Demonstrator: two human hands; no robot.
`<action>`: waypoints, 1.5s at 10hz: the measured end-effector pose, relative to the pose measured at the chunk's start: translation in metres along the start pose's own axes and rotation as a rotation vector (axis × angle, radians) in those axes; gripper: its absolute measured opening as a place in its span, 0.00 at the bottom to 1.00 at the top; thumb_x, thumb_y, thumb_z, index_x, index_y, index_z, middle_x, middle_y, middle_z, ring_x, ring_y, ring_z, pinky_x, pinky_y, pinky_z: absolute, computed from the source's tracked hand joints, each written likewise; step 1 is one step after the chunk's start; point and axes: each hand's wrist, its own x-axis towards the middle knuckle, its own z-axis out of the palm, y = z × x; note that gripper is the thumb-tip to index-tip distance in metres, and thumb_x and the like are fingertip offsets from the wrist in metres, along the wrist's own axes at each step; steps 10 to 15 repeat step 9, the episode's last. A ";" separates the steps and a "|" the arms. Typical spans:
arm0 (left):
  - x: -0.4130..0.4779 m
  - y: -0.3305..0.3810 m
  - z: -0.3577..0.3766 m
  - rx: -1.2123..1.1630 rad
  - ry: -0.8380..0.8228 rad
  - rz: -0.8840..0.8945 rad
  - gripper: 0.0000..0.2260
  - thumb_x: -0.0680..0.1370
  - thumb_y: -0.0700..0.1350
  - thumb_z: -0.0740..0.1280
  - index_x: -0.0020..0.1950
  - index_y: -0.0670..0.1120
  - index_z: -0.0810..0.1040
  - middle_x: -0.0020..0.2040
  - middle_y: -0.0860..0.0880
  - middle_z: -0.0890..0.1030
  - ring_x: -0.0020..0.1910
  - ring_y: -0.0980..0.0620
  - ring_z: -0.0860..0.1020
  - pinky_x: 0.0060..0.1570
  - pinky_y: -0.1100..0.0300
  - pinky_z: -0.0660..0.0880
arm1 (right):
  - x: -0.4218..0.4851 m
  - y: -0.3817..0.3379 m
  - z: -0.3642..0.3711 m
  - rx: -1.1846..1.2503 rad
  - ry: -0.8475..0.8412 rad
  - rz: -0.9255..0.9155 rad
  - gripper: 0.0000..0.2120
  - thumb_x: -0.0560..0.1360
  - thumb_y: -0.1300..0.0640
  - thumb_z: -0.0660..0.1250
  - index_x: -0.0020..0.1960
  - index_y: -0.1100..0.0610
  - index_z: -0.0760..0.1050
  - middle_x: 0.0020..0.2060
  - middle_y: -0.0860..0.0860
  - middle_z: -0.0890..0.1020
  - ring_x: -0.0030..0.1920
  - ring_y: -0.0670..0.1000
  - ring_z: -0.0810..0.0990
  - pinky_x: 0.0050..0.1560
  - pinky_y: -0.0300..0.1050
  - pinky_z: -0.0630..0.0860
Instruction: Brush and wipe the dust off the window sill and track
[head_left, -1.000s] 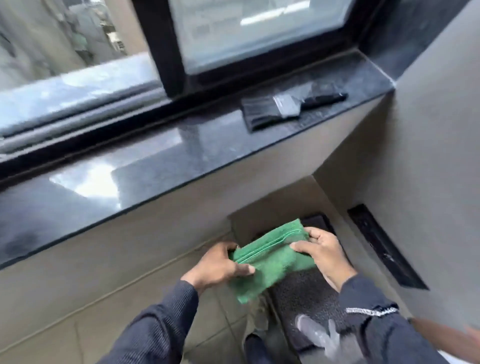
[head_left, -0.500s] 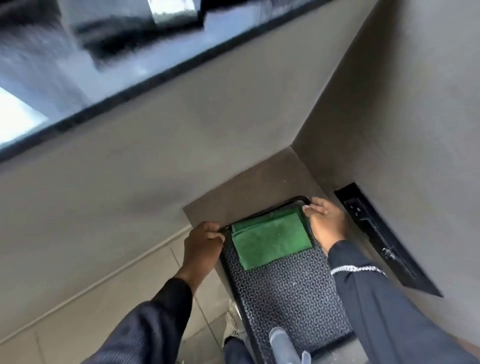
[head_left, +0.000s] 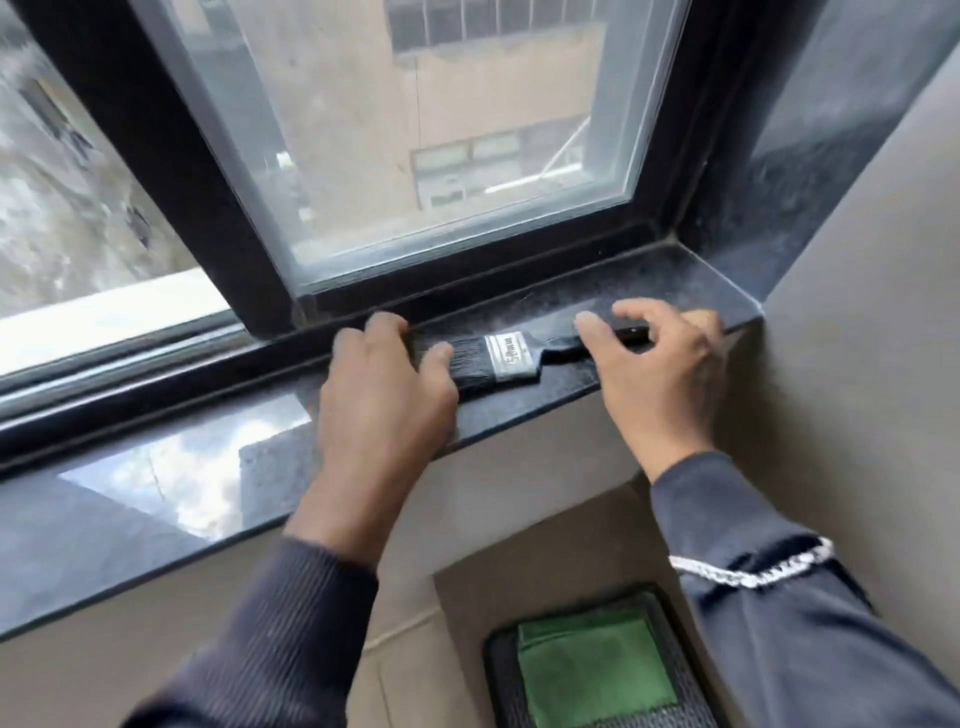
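The right hand (head_left: 657, 369) curls loosely over the brush (head_left: 511, 356) handle, not yet gripping; the left hand (head_left: 384, 384) rests spread beside the bristles, holding nothing. Beneath both, the sill (head_left: 649, 283) looks dusty, so brushing is barely begun. Half a second ago both hands were low, laying down the green cloth (head_left: 592, 670); now they are up at the brush.

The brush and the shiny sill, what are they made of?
The brush looks to have soft black bristles, a dull silver metal band with printing, and a dark handle, plastic or painted wood. The window sill looks like polished dark speckled stone, perhaps granite: it mirrors the sky.
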 end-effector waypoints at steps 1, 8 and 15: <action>0.002 0.002 0.006 0.042 -0.118 0.035 0.12 0.75 0.53 0.70 0.54 0.49 0.80 0.56 0.44 0.80 0.56 0.41 0.78 0.55 0.50 0.73 | -0.010 0.006 0.001 0.014 0.001 -0.018 0.12 0.69 0.43 0.72 0.48 0.48 0.83 0.45 0.51 0.76 0.46 0.44 0.69 0.49 0.29 0.64; -0.288 -0.187 0.254 -0.254 -0.879 -0.510 0.13 0.72 0.35 0.73 0.36 0.51 0.76 0.35 0.50 0.80 0.37 0.49 0.78 0.43 0.49 0.81 | -0.272 0.316 -0.042 0.625 -0.105 1.441 0.15 0.80 0.64 0.61 0.65 0.69 0.69 0.56 0.64 0.79 0.60 0.62 0.77 0.55 0.51 0.75; -0.292 -0.200 0.269 -0.371 -0.889 -0.638 0.13 0.72 0.31 0.72 0.43 0.51 0.78 0.45 0.46 0.80 0.44 0.47 0.79 0.49 0.53 0.78 | -0.273 0.333 -0.034 0.525 -0.094 1.504 0.15 0.80 0.66 0.61 0.65 0.70 0.69 0.64 0.70 0.73 0.63 0.65 0.75 0.61 0.52 0.73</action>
